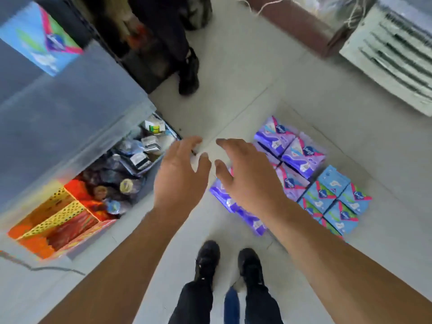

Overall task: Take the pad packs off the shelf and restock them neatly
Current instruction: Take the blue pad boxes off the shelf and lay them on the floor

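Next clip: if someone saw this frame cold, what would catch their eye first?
Two bare arms reach forward in mid-frame, the left hand and right hand both open and empty above the pale floor. To their right, purple pad packs and blue pad packs lie grouped on the floor. One more blue pack sits on the grey shelf at upper left.

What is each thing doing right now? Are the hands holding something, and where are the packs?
left hand: open, fingers spread, holding nothing.
right hand: open, fingers spread, holding nothing, above the purple packs.
purple pad packs: lying on the floor, side by side.
blue pad packs: lying on the floor in a tidy block, beside the purple ones.
single blue pack: up on the grey shelf.
orange box: open on top, under the shelf.
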{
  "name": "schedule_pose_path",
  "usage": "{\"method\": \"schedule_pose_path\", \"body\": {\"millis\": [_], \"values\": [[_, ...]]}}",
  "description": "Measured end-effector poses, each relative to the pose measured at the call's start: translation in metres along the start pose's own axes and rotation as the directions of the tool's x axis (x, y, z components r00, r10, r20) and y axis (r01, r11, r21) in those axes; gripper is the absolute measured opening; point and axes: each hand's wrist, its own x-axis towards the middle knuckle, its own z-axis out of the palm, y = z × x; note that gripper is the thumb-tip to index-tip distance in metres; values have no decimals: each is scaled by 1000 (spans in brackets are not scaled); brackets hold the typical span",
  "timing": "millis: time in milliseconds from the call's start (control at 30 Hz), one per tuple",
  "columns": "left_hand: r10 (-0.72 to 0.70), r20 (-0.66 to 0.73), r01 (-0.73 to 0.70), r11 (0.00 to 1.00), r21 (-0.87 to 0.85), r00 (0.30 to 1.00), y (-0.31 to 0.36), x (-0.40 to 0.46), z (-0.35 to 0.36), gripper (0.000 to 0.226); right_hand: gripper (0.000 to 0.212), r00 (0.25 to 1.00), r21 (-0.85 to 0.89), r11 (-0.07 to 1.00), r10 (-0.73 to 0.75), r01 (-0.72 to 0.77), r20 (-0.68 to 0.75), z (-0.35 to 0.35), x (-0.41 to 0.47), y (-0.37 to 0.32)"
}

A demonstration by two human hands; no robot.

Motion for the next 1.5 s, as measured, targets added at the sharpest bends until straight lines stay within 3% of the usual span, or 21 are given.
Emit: {"method": "schedule_pose_path", "body": {"millis": [233, 400, 533, 800, 967, 1100, 1200, 1267, 1367, 1500], "values": [[-234, -312, 236, 971, -30, 921, -84, 28, -101, 29, 46, 967, 193, 949, -254, 250, -2, 42, 93, -92], [-315, -446, 281, 949, -142, 838, -132, 54, -139, 31, 56, 943, 279, 909, -332, 309, 35, 68, 148, -150], [-363, -470, 296, 931, -213, 805, -175, 98, -148, 34, 62, 964, 359, 907, -257, 219, 63, 106, 206, -193], [-366, -404, 272, 923, -273, 838, -247, 208, -163, 47, 65, 1000, 507, 861, 24, -23, 5, 186, 341, -242], [-362, -331, 242, 904, -352, 872, -258, 259, -169, 66, 70, 996, 504, 859, 74, -89, 51, 211, 392, -242], [-375, -229, 250, 864, -437, 898, -259, 280, -167, 71, 49, 999, 517, 855, 32, -37, 18, 226, 398, -236], [-354, -225, 207, 844, -496, 908, -261, 282, -168, 75, 48, 997, 572, 817, 56, -75, 51, 222, 391, -236], [-340, -278, 157, 840, -519, 899, -261, 277, -170, 66, 46, 997, 581, 810, 64, -78, 44, 214, 383, -238], [-294, -405, 72, 874, -481, 866, -249, 253, -168, 50, 19, 993, 578, 811, 118, -95, -3, 197, 354, -235], [-266, -364, -7, 799, -602, 893, -225, 207, -162, 37, 17, 980, 627, 760, 197, -171, 29, 155, 275, -212]]}}
